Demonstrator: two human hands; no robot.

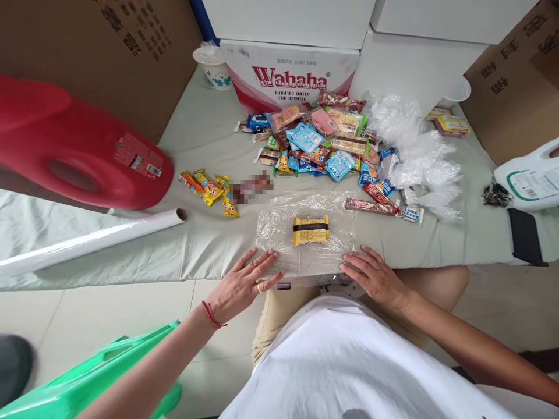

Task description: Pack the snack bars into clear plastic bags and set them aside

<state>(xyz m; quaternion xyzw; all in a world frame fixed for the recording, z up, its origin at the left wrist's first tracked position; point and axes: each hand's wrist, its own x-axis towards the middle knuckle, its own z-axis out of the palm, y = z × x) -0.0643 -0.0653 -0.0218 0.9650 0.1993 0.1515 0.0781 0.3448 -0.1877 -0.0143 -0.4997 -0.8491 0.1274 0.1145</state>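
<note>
A sheet of clear plastic film [275, 227] lies spread near the table's front edge. On its middle rests a small snack in a yellow wrapper with a dark band [311, 231]. My left hand [251, 279] lies on the film's near left corner, fingers stretched out. At the near right corner, my right hand [371, 273] touches the film, its fingers also spread. Neither hand grips anything. Beyond the film is a heap of packaged snacks [323, 139] in many colours. Crumpled clear plastic [419, 151] sits at the right of this heap.
A white roll [96, 238] and a big red jug [87, 145] stand to the left, near yellow snack packets [205, 186]. At the back are a Wahaha carton [292, 75] and a paper cup [213, 67]. On the right are a black phone [525, 235] and a white bottle [530, 177].
</note>
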